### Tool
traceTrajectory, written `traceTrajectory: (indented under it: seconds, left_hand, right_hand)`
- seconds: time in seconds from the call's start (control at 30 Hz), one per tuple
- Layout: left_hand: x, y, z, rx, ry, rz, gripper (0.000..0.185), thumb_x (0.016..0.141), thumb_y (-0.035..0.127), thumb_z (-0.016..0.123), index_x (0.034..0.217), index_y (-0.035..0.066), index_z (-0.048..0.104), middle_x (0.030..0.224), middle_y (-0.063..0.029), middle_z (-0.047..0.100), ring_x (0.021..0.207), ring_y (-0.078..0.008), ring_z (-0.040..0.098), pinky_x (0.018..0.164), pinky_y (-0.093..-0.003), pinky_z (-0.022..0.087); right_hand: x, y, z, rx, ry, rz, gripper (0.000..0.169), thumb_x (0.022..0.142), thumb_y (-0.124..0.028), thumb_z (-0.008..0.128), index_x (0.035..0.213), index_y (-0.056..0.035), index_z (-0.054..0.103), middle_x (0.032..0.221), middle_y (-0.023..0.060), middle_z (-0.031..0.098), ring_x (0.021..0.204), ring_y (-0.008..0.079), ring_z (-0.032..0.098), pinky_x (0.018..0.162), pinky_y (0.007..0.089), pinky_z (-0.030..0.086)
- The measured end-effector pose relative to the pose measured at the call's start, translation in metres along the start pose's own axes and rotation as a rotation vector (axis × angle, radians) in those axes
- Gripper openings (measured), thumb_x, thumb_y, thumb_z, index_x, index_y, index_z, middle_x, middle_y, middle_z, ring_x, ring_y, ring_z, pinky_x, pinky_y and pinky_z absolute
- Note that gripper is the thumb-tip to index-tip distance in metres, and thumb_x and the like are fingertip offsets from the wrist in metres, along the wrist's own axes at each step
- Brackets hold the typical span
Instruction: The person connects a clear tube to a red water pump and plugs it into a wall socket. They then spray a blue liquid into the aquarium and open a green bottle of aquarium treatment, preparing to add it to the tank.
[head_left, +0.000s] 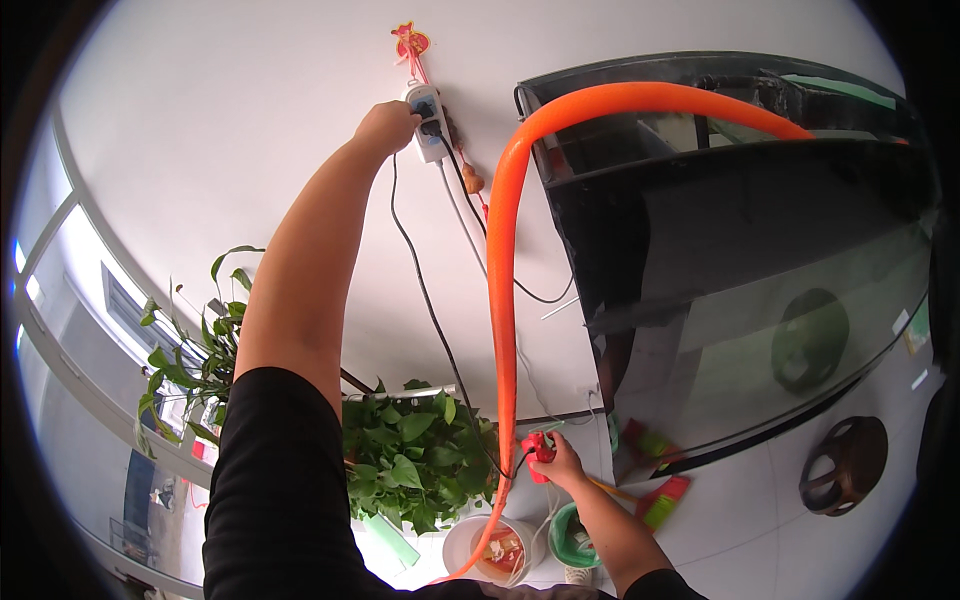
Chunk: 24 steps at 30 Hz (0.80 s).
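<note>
My left hand (387, 127) reaches up to a white power strip (432, 153) on the wall. Its fingers grip a black plug (424, 110) at the upper socket; how deep the plug sits cannot be told. From that hand a black cord (420, 277) hangs down toward a small red device (537, 454). My right hand (564, 463) holds this device low on the right, beside a thick orange hose (504, 300). The hose arches over the rim of a dark glass fish tank (720, 247), and its lower end runs down past a white bucket (459, 551).
A second black plug (431, 129) sits in the strip. Leafy potted plants (412, 450) stand below, with another plant (184, 367) by the window. A green-lined bin (566, 536), a red broom head (666, 501) and a brown stool (844, 465) are on the tiled floor.
</note>
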<state>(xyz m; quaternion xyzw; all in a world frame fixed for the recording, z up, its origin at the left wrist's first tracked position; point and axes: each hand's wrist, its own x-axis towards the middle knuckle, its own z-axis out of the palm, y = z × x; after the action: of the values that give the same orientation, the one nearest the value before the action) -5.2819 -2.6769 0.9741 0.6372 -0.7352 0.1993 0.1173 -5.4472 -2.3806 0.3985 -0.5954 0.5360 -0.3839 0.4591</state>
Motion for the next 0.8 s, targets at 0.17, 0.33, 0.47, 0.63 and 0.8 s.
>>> traceTrajectory:
  seconds: [0.17, 0.33, 0.47, 0.63, 0.8]
  left_hand:
    - [-0.003, 0.002, -0.006, 0.059, -0.119, -0.055, 0.036, 0.094, 0.035, 0.052, 0.108, 0.005, 0.067, 0.102, -0.0138, 0.068, 0.096, -0.03, 0.065, 0.081, -0.0407, 0.051]
    - [-0.002, 0.011, -0.013, 0.137, -0.037, -0.181, 0.036, 0.093, 0.035, 0.054, 0.106, 0.005, 0.068, 0.104, -0.0143, 0.068, 0.099, -0.0311, 0.064, 0.081, -0.0411, 0.052]
    - [-0.002, 0.001, -0.019, 0.162, -0.078, -0.176, 0.036, 0.092, 0.035, 0.055, 0.105, 0.005, 0.068, 0.104, -0.0145, 0.068, 0.098, -0.032, 0.064, 0.081, -0.0422, 0.051]
    - [-0.002, -0.003, -0.021, 0.159, -0.059, -0.052, 0.038, 0.091, 0.036, 0.056, 0.102, 0.003, 0.069, 0.1, -0.0159, 0.068, 0.095, -0.0331, 0.064, 0.08, -0.0431, 0.051]
    - [0.006, 0.002, -0.019, 0.112, -0.076, -0.061, 0.039, 0.09, 0.036, 0.058, 0.102, 0.0, 0.068, 0.1, -0.0179, 0.068, 0.096, -0.0344, 0.064, 0.082, -0.043, 0.051]
  right_hand:
    - [0.004, -0.004, -0.002, -0.009, 0.018, -0.028, 0.078, 0.062, -0.034, 0.08, 0.126, -0.0068, 0.046, 0.115, 0.0174, 0.059, 0.107, 0.034, 0.058, 0.091, 0.0403, 0.047]
    - [0.009, -0.005, 0.001, -0.009, 0.016, -0.034, 0.077, 0.061, -0.032, 0.081, 0.125, -0.0052, 0.046, 0.116, 0.0178, 0.058, 0.106, 0.0336, 0.058, 0.09, 0.0399, 0.047]
    - [0.01, -0.009, 0.003, -0.005, 0.004, -0.022, 0.08, 0.061, -0.033, 0.08, 0.128, -0.0064, 0.045, 0.116, 0.0176, 0.058, 0.107, 0.0333, 0.058, 0.091, 0.0394, 0.047]
    - [0.012, -0.006, 0.005, -0.006, 0.002, -0.05, 0.081, 0.061, -0.033, 0.08, 0.128, -0.0063, 0.045, 0.117, 0.0175, 0.058, 0.108, 0.0329, 0.058, 0.091, 0.0395, 0.047]
    - [0.014, -0.006, 0.003, -0.008, 0.002, -0.048, 0.081, 0.061, -0.033, 0.08, 0.128, -0.0063, 0.045, 0.117, 0.0173, 0.058, 0.108, 0.033, 0.058, 0.091, 0.0399, 0.047]
